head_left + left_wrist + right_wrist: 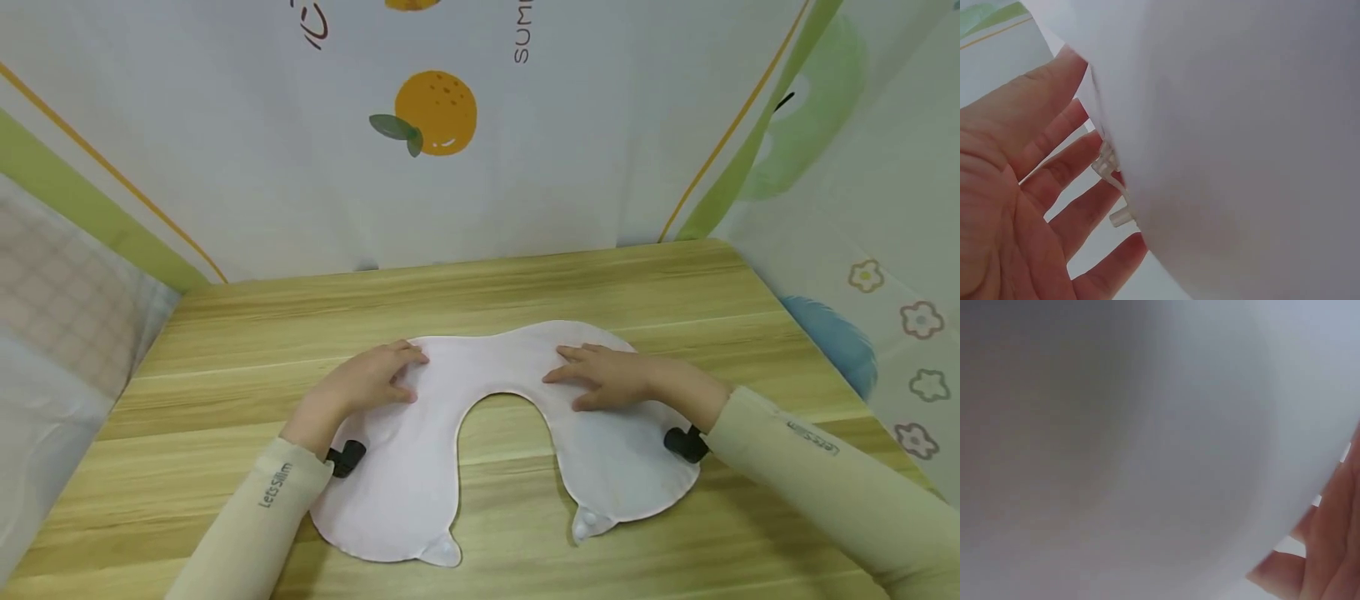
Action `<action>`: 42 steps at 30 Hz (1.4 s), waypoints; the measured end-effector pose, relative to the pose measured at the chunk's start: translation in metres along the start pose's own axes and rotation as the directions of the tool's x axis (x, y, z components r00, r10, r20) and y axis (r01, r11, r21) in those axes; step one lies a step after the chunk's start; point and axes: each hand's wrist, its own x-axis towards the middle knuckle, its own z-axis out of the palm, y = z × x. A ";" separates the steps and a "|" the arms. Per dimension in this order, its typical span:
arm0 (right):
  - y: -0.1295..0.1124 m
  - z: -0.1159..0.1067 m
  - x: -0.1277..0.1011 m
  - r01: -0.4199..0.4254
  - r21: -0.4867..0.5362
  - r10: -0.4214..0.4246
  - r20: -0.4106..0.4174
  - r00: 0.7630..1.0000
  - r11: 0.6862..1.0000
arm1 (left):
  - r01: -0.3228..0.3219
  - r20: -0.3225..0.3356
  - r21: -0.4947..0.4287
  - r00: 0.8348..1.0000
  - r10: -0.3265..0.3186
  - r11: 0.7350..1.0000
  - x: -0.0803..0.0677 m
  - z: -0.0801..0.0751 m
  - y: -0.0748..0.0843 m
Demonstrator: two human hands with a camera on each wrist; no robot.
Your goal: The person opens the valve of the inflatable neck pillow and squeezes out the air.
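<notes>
A white, U-shaped neck pillow (517,358) lies on the table with its curve toward the back and its two ends toward me. My left hand (378,375) rests on its upper left part, fingers spread. In the left wrist view, a clear plastic valve (1116,181) sticks out at the edge of the white surface, beside the fingers (1079,212). My right hand (615,375) rests on the upper right part with relaxed, spread fingers. White material fills most of the right wrist view, with a few fingers (1279,575) at its edge.
The table (225,317) has a wood-grain top. Behind it hangs a white cloth (562,167) printed with fruit. Another printed cloth (900,250) hangs on the right. Small tabs (442,550) with snap buttons sit at the pillow's ends. Black wrist cameras (348,458) hang over the pillow.
</notes>
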 end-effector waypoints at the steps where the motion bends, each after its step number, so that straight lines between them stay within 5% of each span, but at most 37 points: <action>1: 0.001 0.000 -0.002 0.003 0.007 -0.003 -0.002 1.000 1.000 | 0.003 0.001 -0.006 1.000 -0.003 1.000 0.000 0.000 0.000; 17: 0.023 0.006 -0.022 0.062 0.140 -0.053 -0.072 0.996 0.988 | 0.049 -0.002 -0.035 0.999 -0.049 0.998 -0.001 0.002 0.000; 29: 0.033 0.007 -0.032 0.074 0.091 -0.059 -0.157 0.986 0.993 | 0.021 0.005 -0.007 1.000 -0.021 1.000 0.002 0.000 0.005; 37: 0.031 0.006 -0.044 0.107 0.124 -0.061 -0.332 0.941 0.987 | -0.044 -0.017 0.024 0.999 0.044 0.999 0.006 -0.005 0.052; 42: 0.026 0.002 -0.057 0.131 0.156 -0.062 -0.387 0.920 0.979 | -0.174 -0.020 0.003 0.985 0.174 0.985 0.018 0.005 0.092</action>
